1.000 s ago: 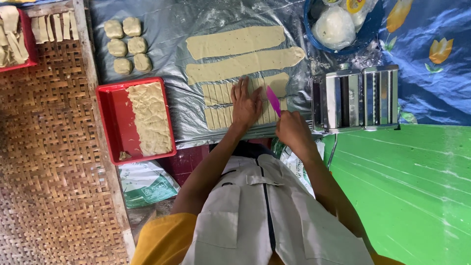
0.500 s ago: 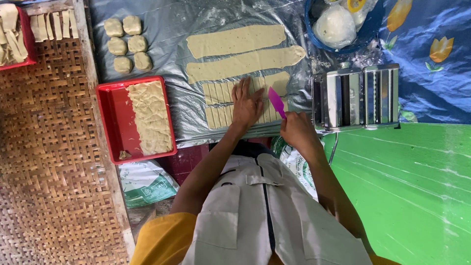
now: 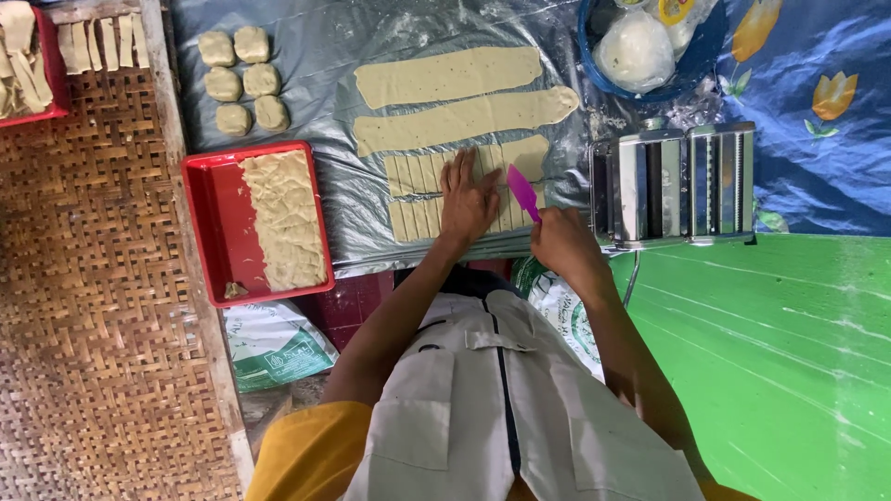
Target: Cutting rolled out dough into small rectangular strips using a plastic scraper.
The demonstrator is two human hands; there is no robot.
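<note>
My left hand lies flat, fingers spread, on a rolled dough sheet cut into narrow strips on grey plastic sheeting. My right hand grips a pink plastic knife, its blade over the right part of that cut sheet. Two long uncut dough sheets lie just beyond, one behind the other.
A red tray holding a slab of dough sits at the left, with several dough balls above it. A metal pasta roller stands to the right. A blue bowl with bagged flour is at the top right. Woven matting covers the left side.
My right hand has drawn back a little toward me and to the right, with the pink knife still over the cut dough. My left hand has stayed pressed on the strips.
</note>
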